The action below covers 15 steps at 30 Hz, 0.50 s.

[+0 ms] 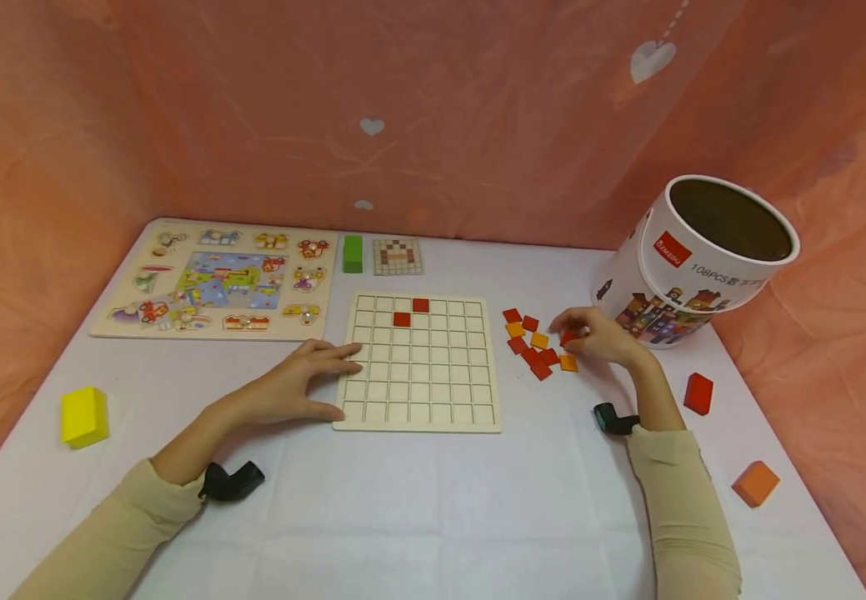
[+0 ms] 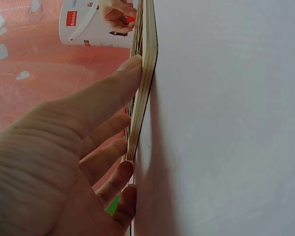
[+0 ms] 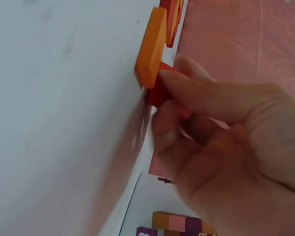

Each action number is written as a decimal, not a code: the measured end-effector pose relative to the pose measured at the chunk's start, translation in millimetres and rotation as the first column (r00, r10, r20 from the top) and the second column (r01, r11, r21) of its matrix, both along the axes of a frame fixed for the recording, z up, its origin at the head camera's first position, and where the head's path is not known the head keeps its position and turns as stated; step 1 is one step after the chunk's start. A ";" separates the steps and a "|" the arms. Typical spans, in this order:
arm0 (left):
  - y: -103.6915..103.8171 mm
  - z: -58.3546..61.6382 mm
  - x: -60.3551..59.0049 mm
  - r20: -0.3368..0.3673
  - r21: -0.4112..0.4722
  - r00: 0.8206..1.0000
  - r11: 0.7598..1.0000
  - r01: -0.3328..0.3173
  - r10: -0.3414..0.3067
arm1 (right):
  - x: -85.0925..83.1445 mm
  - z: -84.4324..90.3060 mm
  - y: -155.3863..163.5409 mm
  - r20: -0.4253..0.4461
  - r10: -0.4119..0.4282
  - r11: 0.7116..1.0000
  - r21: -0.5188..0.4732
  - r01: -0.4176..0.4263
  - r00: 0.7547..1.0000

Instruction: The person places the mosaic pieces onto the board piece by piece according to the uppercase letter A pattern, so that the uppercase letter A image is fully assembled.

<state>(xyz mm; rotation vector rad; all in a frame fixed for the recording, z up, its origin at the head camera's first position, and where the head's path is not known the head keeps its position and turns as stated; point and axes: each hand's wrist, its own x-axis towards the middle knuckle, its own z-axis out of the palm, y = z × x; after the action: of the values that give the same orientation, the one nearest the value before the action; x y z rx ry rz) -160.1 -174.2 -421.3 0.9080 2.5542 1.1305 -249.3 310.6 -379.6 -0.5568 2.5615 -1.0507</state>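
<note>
A pale wooden grid board (image 1: 417, 392) lies at the table's middle, with two red tiles (image 1: 411, 312) set in its upper rows. My left hand (image 1: 338, 379) rests flat against the board's left edge, fingers straight; in the left wrist view the left hand (image 2: 128, 118) touches the board's side (image 2: 146, 73). To the right of the board my right hand (image 1: 571, 333) pinches a red tile (image 1: 568, 338) at a loose pile of red and orange tiles (image 1: 533, 346). In the right wrist view the fingers (image 3: 187, 88) grip that red tile (image 3: 158, 93) beside an orange tile (image 3: 152, 49).
A white cardboard canister (image 1: 695, 258) lies tilted at the right behind my right hand. A red block (image 1: 698, 393) and an orange block (image 1: 755, 483) sit at the right, a yellow block (image 1: 84, 415) at the left. A green block (image 1: 352, 253), a pattern card (image 1: 397, 257) and an animal puzzle (image 1: 222, 283) lie at the back.
</note>
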 end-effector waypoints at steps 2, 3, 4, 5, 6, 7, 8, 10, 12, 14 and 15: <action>0.3 -0.1 -0.2 0.000 0.001 1.000 1.000 0.003 -0.003 | -0.8 1.6 -3.4 -0.027 -0.032 0.999 -0.015 0.031 0.999; 0.4 -0.1 -0.2 0.001 0.003 1.000 1.000 0.004 -0.004 | -1.5 2.3 -6.4 -0.040 -0.044 0.999 -0.025 0.043 0.998; 0.4 -0.2 -0.2 0.002 0.005 1.000 1.000 0.005 -0.005 | -2.5 3.0 -10.5 -0.054 -0.055 0.998 -0.035 0.053 0.997; 0.5 -0.5 -0.2 0.000 0.004 1.000 1.000 0.006 -0.006 | -3.5 4.0 -15.9 -0.058 -0.064 0.997 -0.046 0.061 0.996; 0.3 -0.7 -0.2 -0.001 0.004 1.000 1.000 0.006 -0.006 | -5.1 4.6 -22.7 -0.060 -0.067 0.996 -0.061 0.063 0.996; 0.2 -1.0 -0.1 -0.001 0.006 1.000 1.000 0.006 -0.006 | -7.2 5.0 -30.7 -0.062 -0.068 0.995 -0.075 0.063 0.996; 0.0 -1.2 0.0 -0.001 0.007 1.000 1.000 0.006 -0.006 | -9.6 4.9 -39.6 -0.067 -0.066 0.994 -0.091 0.060 0.996; -0.6 -1.8 0.0 -0.002 0.009 1.000 1.000 0.006 -0.006 | -13.9 5.9 -60.4 -0.074 -0.064 0.990 -0.129 0.054 0.995; -1.0 -2.1 -0.2 -0.001 0.011 1.000 1.000 0.006 -0.006 | -19.1 6.0 -82.2 -0.089 -0.044 0.986 -0.161 0.029 0.995; -1.2 -2.3 -0.6 -0.001 0.014 1.000 1.000 0.006 -0.006 | -25.2 4.2 -102.6 -0.110 -0.008 0.984 -0.178 -0.012 0.994; -1.1 -2.4 -0.8 -0.002 0.016 1.000 1.000 0.006 -0.006 | -28.0 3.3 -112.1 -0.114 0.013 0.983 -0.181 -0.034 0.993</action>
<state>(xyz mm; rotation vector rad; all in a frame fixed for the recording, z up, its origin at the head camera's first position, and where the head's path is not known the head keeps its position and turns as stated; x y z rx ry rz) -160.9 -175.4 -423.6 0.9208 2.5459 1.1500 -277.2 198.5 -376.3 -0.7098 2.5617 -1.2902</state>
